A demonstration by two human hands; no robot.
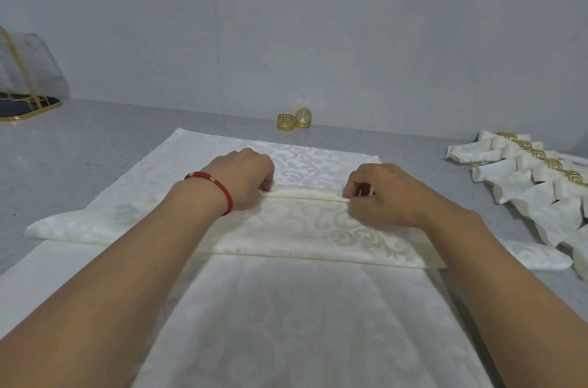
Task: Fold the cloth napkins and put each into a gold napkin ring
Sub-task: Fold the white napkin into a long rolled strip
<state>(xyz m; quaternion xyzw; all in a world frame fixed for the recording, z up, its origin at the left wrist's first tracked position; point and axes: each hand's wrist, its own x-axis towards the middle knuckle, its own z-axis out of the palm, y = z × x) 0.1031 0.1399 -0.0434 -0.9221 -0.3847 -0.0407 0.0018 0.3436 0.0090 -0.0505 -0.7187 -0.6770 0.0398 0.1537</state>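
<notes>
At nine o'clock on the grey speckled worktop (95,145) a clear gold-trimmed bag (28,69) is seen. The ivory damask cloth napkin (302,222) is spread at the centre, over another like it at six o'clock. Its folded edge is pinched by the curled fingers of the left hand (245,177), banded by a red cord bracelet (216,188), and, toward three o'clock, by the thumb and fingers of the right hand (378,193). The cloth is judged light, soft and limp, so the pleat is best held at both ends. Two gold openwork napkin rings (294,120) stand at twelve o'clock; finished ringed napkins (534,184) are stacked at three o'clock.
</notes>
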